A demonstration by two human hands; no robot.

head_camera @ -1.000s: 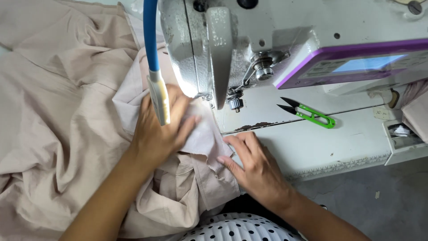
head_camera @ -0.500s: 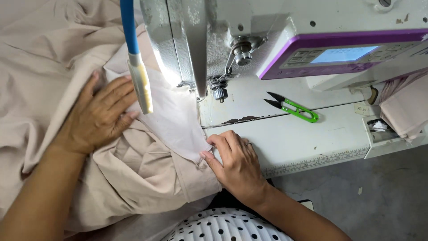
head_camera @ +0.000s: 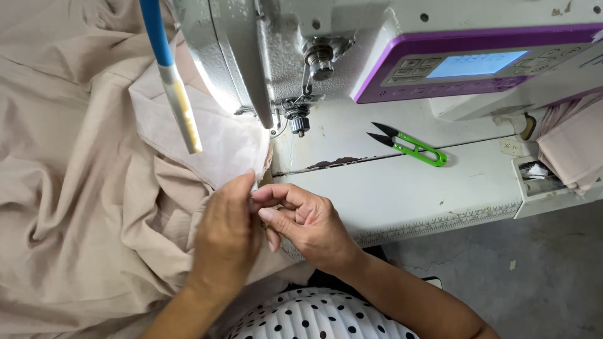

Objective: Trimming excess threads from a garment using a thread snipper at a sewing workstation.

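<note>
Beige fabric [head_camera: 75,207]: one large crumpled piece, covered the left half of the sewing table [head_camera: 440,188] and hung over its near edge; a paler lining panel [head_camera: 213,141] lay on top, running up to the needle area.

Sewing machine [head_camera: 352,50]: grey-white body along the table's far edge, with a purple-framed control panel [head_camera: 468,66] and lit screen at right; presser foot and needle bar [head_camera: 298,119] stood just beyond the fabric's edge.

Sewing table: white top, chipped along a seam near the middle, ruler markings along its near edge.

Folded beige pieces [head_camera: 571,147]: stacked at the table's right edge, above a small open tray [head_camera: 540,179].

Blue and white tube [head_camera: 169,75]: hung down over the fabric, upper left.

Left hand [head_camera: 229,235]: at the near edge, fingertips pinching the fabric's edge beside the lining panel.

Right hand [head_camera: 304,220]: touching the left, fingers curled, thumb and forefinger pinched on the same fabric edge.

Thread snips [head_camera: 411,143]: green handle, black blades, lay untouched on the bare top, right of the needle.
</note>
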